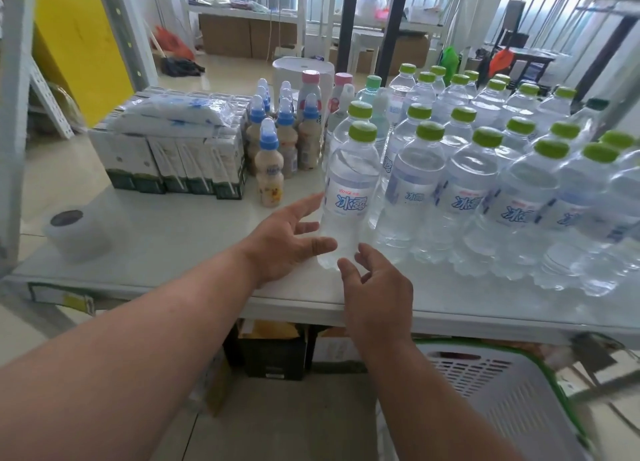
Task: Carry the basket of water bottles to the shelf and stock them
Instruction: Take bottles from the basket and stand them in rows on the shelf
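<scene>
The water bottles (408,197) are see-through with green caps (362,131) and white labels with blue writing. The little milk bottles (269,173) are cream with blue tops. The basket (512,391) is grey with a green rim.

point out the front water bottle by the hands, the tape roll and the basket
front water bottle (349,197), head view, on its label
tape roll (74,234), head view, on its side
basket (512,391), head view, on its slotted wall
</scene>
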